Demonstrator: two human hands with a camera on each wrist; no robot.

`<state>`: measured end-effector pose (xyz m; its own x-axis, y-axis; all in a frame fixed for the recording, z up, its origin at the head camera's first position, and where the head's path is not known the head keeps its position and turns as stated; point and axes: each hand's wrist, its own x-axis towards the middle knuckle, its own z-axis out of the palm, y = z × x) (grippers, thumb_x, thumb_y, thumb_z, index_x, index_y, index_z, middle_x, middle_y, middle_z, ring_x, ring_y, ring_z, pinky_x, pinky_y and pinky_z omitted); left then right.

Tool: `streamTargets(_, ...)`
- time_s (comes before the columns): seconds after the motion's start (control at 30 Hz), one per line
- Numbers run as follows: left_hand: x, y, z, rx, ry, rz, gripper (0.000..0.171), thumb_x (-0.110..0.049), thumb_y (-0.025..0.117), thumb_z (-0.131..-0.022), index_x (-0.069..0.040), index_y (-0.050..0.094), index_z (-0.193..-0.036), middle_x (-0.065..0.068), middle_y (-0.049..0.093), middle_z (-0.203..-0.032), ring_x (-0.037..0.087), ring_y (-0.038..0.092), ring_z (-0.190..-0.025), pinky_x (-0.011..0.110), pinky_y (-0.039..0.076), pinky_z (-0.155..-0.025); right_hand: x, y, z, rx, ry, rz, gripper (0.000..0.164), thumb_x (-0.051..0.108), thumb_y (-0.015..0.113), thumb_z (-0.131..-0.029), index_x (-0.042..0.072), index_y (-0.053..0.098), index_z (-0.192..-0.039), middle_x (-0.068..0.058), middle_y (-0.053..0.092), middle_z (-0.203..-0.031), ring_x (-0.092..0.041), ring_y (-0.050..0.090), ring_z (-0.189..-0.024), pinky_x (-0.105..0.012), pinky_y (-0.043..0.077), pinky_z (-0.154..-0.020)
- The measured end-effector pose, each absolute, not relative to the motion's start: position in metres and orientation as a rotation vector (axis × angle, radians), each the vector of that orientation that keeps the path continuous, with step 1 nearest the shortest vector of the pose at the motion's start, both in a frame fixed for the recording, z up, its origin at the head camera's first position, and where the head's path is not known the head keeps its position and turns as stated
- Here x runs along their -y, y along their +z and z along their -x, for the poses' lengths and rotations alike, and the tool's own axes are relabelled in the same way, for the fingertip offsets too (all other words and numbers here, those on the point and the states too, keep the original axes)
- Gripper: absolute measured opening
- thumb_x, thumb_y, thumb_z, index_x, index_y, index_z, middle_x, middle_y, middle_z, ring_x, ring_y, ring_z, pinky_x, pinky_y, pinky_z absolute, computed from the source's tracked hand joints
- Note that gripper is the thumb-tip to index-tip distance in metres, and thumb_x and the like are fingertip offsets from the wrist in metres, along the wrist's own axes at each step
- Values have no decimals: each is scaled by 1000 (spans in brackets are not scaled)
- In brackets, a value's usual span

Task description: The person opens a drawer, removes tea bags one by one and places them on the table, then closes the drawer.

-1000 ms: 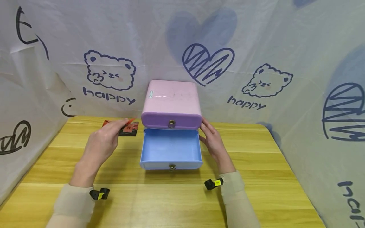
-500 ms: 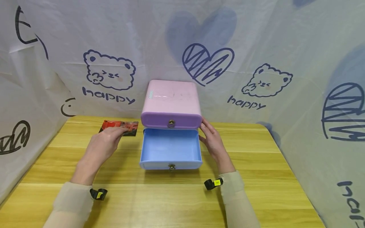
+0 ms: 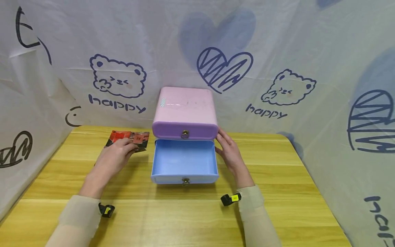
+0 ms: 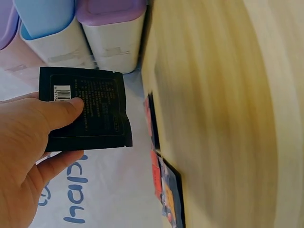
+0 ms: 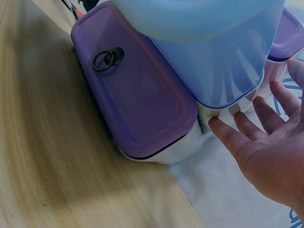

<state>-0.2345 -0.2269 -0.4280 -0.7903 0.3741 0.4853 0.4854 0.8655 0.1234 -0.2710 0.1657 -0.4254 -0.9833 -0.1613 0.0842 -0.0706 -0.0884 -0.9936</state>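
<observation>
My left hand (image 3: 114, 156) pinches a small square black packet (image 4: 95, 116) between thumb and fingers, its printed back with a barcode facing the left wrist camera. Just beyond that hand, more red-and-black packets (image 3: 140, 138) lie on the table. A drawer cabinet (image 3: 186, 106) with a pink top stands at the middle. Its light blue drawer (image 3: 185, 157) is pulled out and holds nothing; the purple drawer above (image 3: 169, 131) is closed. My right hand (image 3: 230, 152) rests its spread fingers against the cabinet's right side.
In the right wrist view a lower purple drawer (image 5: 137, 90) with a ring pull sits just above the tabletop (image 5: 57, 166). A white cloth with drawings (image 3: 172, 44) hangs behind the table. The blue drawer juts toward me between my hands.
My left hand has drawn slightly back toward me, and the orange-red edge seen past its fingertips a second ago no longer sticks up. My right hand and the drawers stay put.
</observation>
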Motion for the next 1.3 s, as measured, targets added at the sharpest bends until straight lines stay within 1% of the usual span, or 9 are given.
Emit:
streamTargets(0.1, 229, -432, 236, 2634, -305, 611, 17, -11, 68, -78, -16, 69, -95, 0, 59, -96, 17, 54, -86, 45, 52, -60, -165, -425, 271, -2081, -2257, 257, 50, 45, 54, -87, 30, 44, -134, 7, 36, -141, -10, 32, -123, -50, 34, -100)
streamTargets(0.2, 230, -434, 237, 2683, -290, 606, 18, -9, 67, -79, -14, 69, -95, 1, 59, -97, 18, 54, -87, 44, 52, -62, -165, -425, 271, -2086, -2259, 257, 50, 46, 54, -87, 30, 44, -134, 6, 36, -141, -10, 33, -123, -50, 34, -100)
streamTargets(0.37, 231, -436, 235, 2767, -274, 590, 19, -8, 65, -80, -11, 68, -99, 6, 61, -104, 23, 56, -93, 47, 52, -69, -164, -425, 270, -2097, -2253, 267, 51, 46, 53, -87, 29, 43, -134, 5, 36, -142, -11, 32, -123, -52, 34, -100)
streamTargets(0.5, 232, -437, 234, 2807, -268, 586, 21, -6, 64, -81, -10, 68, -101, 9, 61, -108, 27, 56, -95, 49, 52, -71, -165, -424, 269, -2083, -2260, 263, 51, 45, 54, -87, 29, 43, -134, 5, 36, -141, -10, 32, -123, -51, 34, -100)
streamTargets(0.67, 233, -439, 234, 2849, -265, 583, 23, -3, 60, -82, -9, 67, -103, 10, 61, -111, 30, 57, -94, 49, 52, -73, -165, -424, 270, -2074, -2255, 253, 51, 44, 53, -88, 28, 42, -135, 6, 36, -141, -9, 32, -123, -50, 33, -101)
streamTargets(0.87, 232, -439, 233, 2895, -235, 587, 24, 0, 57, -82, -9, 68, -102, 10, 65, -105, 29, 58, -92, 49, 50, -77, -165, -424, 270, -2072, -2252, 250, 51, 43, 53, -88, 27, 42, -136, 5, 35, -142, -9, 32, -123, -49, 33, -101)
streamTargets(0.93, 231, -439, 232, 2917, -224, 580, 27, 4, 55, -81, -8, 68, -102, 10, 66, -103, 28, 58, -91, 49, 50, -77, -166, -423, 270, -2063, -2255, 251, 51, 41, 52, -89, 27, 41, -136, 5, 34, -143, -9, 32, -123, -49, 34, -101)
streamTargets(1.1, 230, -440, 232, 2959, -214, 559, 33, 9, 52, -79, -7, 68, -102, 11, 66, -102, 28, 58, -91, 48, 51, -75, -166, -423, 270, -2055, -2265, 253, 50, 42, 52, -89, 28, 41, -136, 5, 34, -142, -9, 32, -123, -49, 34, -101)
streamTargets(1.3, 231, -443, 232, 2990, -226, 568, 29, 7, 59, -76, -7, 68, -100, 13, 65, -103, 29, 57, -92, 48, 52, -75, -166, -426, 270, -2076, -2270, 271, 52, 45, 54, -87, 27, 43, -135, 4, 36, -141, -10, 33, -123, -49, 35, -100)
